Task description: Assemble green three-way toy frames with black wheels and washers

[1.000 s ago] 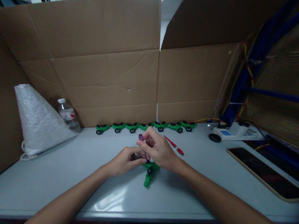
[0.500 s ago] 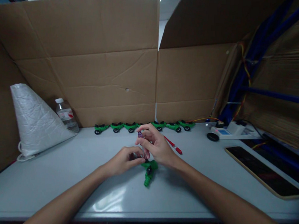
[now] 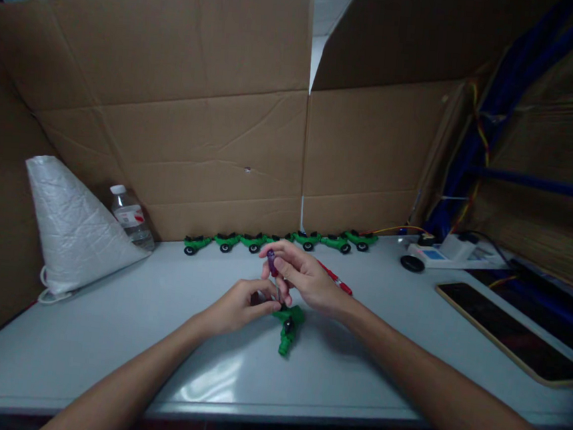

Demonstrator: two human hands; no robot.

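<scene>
My right hand (image 3: 310, 283) is closed around the purple handle of a small screwdriver (image 3: 272, 263), its metal shaft slanting down. Below it lies a green toy vehicle (image 3: 288, 322) with a dark round part, its narrow end towards me. The shaft's lower end meets the toy's far side, where fingers hide the exact contact. My left hand (image 3: 241, 308) is closed at the toy's far left edge, thumb and fingers pinched beside the shaft.
Several green toy vehicles (image 3: 196, 244) with black wheels stand in a row along the cardboard wall (image 3: 211, 155). Behind my right hand lies a red pen (image 3: 339, 282). A phone (image 3: 511, 334) and a power strip (image 3: 458, 252) are at right; a silvery bag (image 3: 74, 236) and a bottle (image 3: 130, 218) at left.
My right fingers have shifted on the screwdriver, and more of its purple handle shows. The toy and my left hand hold nearly the same place; the whole view has moved slightly.
</scene>
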